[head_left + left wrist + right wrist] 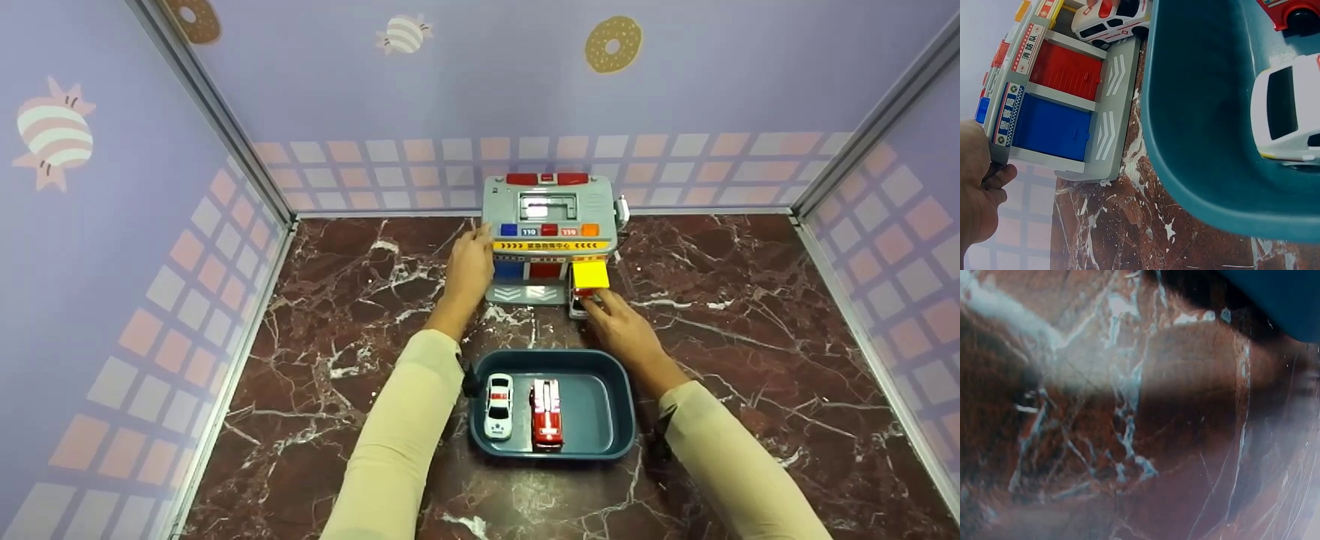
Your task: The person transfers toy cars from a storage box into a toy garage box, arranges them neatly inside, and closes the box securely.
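A grey toy emergency station (551, 214) stands near the back wall, with blue and red doors shut and a yellow door (590, 274) raised at the right bay. My left hand (471, 264) grips the station's left side, its fingers bent at the edge in the left wrist view. At the right bay, my right hand (621, 326) holds a white toy ambulance (1114, 22) with red markings, partly beneath the yellow door. Fingertips show on the ambulance's roof in the left wrist view. The right wrist view misses that hand.
A dark teal tray (628, 420) sits in front of the station, between my forearms. Inside it lie a white toy police car (498, 406) and a red toy fire truck (547, 414). Patterned purple walls surround the marbled tabletop (750, 360).
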The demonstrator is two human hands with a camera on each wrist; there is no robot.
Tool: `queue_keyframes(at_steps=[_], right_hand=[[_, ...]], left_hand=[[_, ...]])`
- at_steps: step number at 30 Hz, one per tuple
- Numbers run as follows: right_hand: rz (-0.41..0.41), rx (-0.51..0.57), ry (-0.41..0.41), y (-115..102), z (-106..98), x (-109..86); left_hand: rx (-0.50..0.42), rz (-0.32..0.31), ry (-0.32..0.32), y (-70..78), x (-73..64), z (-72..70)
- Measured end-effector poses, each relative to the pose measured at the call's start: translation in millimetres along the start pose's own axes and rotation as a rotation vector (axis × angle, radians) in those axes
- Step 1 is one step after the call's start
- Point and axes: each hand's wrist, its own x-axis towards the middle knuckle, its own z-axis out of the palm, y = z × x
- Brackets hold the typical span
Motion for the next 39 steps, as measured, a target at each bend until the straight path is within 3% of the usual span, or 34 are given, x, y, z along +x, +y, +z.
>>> queue_keyframes(at_steps=[3, 6, 9, 15, 20, 22, 23, 25, 30, 33, 35, 39], right_hand=[[0.011, 0.000, -0.024, 1, 0, -2.1], [0.014, -0.004, -0.046, 3, 0, -4.2], [0.000, -0.011, -0.061, 4, 1, -5.9], [-0.056, -0.042, -0.062, 4, 6, -6.7], [-0.055, -0.030, -0.058, 5, 7, -4.8], [-0.040, -0.017, -0.060, 5, 5, -4.2], [-0.031, -0.009, -0.064, 5, 5, -4.0], [-0.006, 0.006, -0.082, 5, 2, -3.7], [0.062, -0.023, -0.157, 4, -1, -1.4], [0.105, -0.052, -0.211, 3, -3, 2.1], [0.133, -0.065, -0.253, 3, -4, 5.0], [0.184, -0.071, -0.340, 1, -9, 11.8]], left_hand=[[-0.009, -0.006, 0.009, 5.6, -2.4, -3.4], [-0.001, 0.030, 0.038, -44.1, 18.5, 53.6], [0.041, 0.047, 0.034, -52.1, 21.8, 63.5], [0.015, 0.026, 0.022, -48.9, 20.2, 58.6], [0.017, 0.023, 0.043, -2.8, 2.8, 8.7], [-0.004, 0.005, 0.018, 16.6, -6.0, -13.7], [-0.004, 0.005, 0.021, 18.1, -7.3, -15.9], [-0.005, -0.003, 0.017, 13.7, -5.6, -10.9], [-0.005, 0.002, 0.039, -28.7, 10.1, 40.0], [-0.011, -0.002, 0.028, -36.5, 14.3, 46.9], [-0.006, -0.007, 0.002, -18.0, 7.9, 24.5], [0.014, -0.007, 0.005, -1.0, 2.4, 6.9]])
